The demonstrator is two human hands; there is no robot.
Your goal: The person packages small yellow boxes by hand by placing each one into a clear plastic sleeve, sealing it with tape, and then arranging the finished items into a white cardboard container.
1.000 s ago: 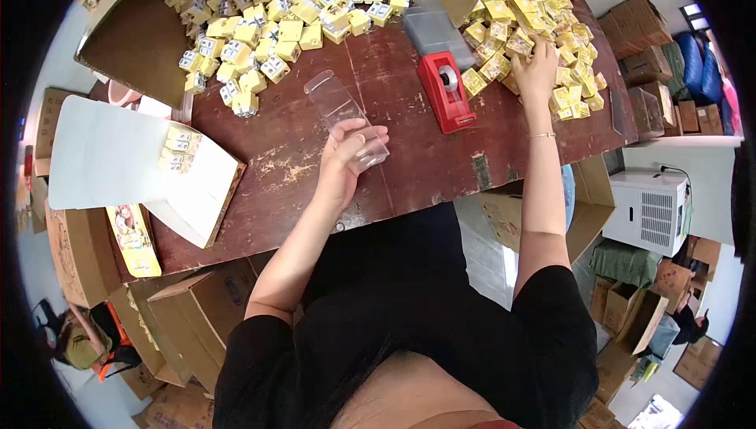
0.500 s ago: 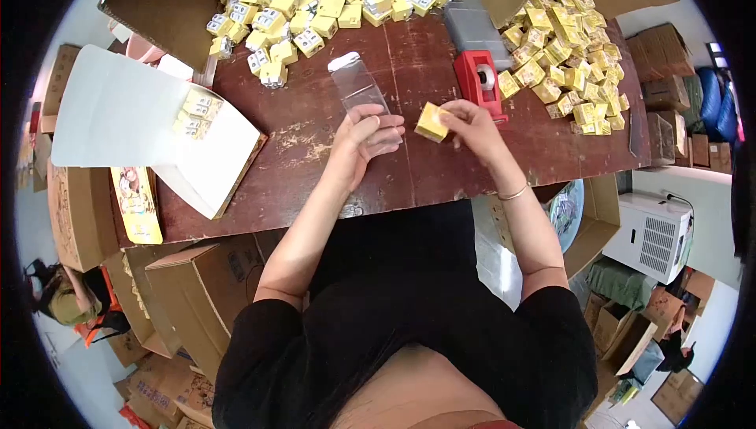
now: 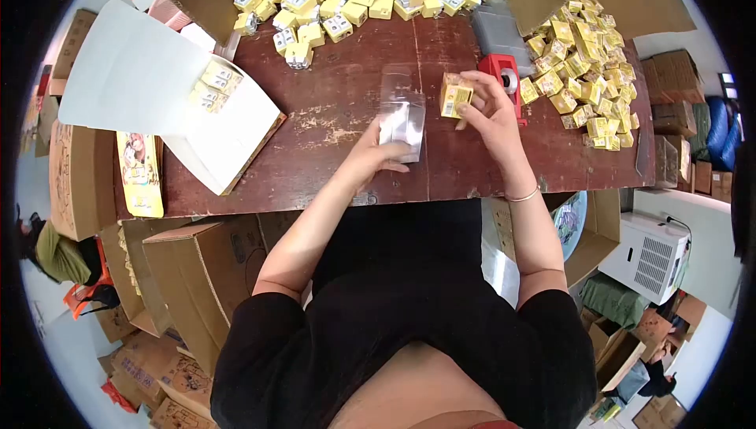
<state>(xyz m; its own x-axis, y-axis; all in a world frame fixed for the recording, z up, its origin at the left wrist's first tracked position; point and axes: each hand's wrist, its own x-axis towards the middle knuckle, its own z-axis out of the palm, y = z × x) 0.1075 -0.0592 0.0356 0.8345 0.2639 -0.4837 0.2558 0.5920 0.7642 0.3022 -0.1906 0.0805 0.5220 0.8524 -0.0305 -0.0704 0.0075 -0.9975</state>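
My left hand (image 3: 379, 152) is closed around a clear plastic box (image 3: 403, 118), its transparent flap pointing away from me. A little to the right, my right hand (image 3: 492, 111) grips a small yellow box (image 3: 456, 96) between thumb and fingers, with a barcode panel facing me. The two boxes are apart, both above the brown table (image 3: 331, 161). A red tape dispenser (image 3: 504, 74) stands just behind my right hand.
Yellow-and-white cubes (image 3: 346, 3) pile up at the back; small yellow boxes (image 3: 587, 74) heap at the right. At left, an open white carton (image 3: 236, 137) holds several cubes beside a yellow printed box (image 3: 140, 177). A grey case (image 3: 500, 33) lies behind the dispenser.
The clear plastic box has turned upright in my left hand. My right hand has rotated the yellow box so its barcode side shows. The whole view has shifted slightly.
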